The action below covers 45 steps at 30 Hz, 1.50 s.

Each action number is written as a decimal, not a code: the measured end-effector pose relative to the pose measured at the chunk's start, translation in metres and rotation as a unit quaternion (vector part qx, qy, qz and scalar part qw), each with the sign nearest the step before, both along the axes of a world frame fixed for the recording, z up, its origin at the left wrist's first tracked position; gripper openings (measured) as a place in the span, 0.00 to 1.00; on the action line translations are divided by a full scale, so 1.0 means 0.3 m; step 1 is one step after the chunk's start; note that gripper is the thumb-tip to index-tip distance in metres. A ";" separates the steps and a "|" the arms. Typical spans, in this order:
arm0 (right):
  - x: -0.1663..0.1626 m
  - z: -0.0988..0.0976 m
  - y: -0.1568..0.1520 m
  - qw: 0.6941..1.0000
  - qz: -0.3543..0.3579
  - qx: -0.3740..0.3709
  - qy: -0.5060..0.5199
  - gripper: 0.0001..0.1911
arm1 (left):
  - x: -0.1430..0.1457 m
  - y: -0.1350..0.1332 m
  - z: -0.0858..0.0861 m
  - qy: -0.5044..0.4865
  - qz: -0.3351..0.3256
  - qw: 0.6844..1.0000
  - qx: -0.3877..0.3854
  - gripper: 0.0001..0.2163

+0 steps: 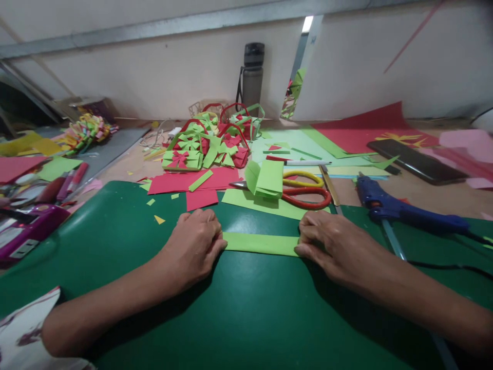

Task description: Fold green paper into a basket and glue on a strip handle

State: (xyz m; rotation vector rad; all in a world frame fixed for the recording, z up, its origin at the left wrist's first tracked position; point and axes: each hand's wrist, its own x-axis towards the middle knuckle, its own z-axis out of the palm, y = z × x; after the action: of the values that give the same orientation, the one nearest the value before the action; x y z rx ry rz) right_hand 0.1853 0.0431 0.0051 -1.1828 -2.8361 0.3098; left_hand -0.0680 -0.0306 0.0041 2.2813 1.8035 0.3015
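Observation:
A light green paper strip (261, 243) lies flat on the dark green cutting mat (246, 308). My left hand (194, 239) is closed over the strip's left end, fingers curled down on it. My right hand (327, 241) presses and pinches the right end. Both hands rest on the mat, the strip stretched between them.
Red-and-yellow scissors (306, 192) and folded green paper (265, 180) lie just beyond the strip. A blue glue gun (400, 208) sits to the right, a phone (416, 160) farther back. Red and green paper baskets (210, 141) are piled at centre back, a bottle (252, 77) by the wall, a purple stapler (26, 228) at left.

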 end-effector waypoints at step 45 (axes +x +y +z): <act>-0.009 0.023 -0.012 0.999 -0.001 0.027 -0.032 0.11 | 0.029 -0.013 0.003 0.138 -0.011 0.990 0.025 0.09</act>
State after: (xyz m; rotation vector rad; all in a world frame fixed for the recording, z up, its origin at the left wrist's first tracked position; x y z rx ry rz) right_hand 0.1825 0.0394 0.0121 -1.2053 -2.8771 0.1980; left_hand -0.0594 -0.0346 0.0051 2.4789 1.9147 0.0255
